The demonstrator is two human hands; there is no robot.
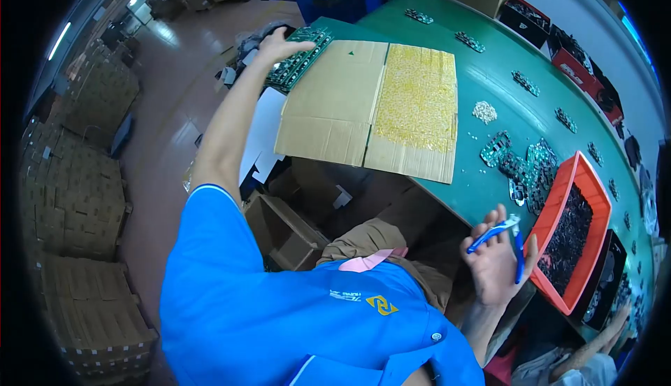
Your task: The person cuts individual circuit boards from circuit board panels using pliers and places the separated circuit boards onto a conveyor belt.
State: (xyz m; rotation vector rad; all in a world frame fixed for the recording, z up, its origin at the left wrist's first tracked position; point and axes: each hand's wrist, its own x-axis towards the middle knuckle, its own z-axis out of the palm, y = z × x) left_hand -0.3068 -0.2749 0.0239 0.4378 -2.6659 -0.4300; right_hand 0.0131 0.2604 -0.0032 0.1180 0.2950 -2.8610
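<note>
The circuit boards [300,63] lie at 11 o'clock in the view, long axis running 1 to 7 o'clock, just toward 4 o'clock from the nearer left hand [277,47]; its fingers spread over them, grip unclear. Beside them at 4 o'clock lies cardboard [335,96] on the counter [482,71]; farther that way, the right hand [495,268] holds blue pliers [519,254] in loosely curled fingers.

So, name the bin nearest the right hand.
The orange bin, beside the right hand; the black box lies just past it, the blue bin far off.
</note>
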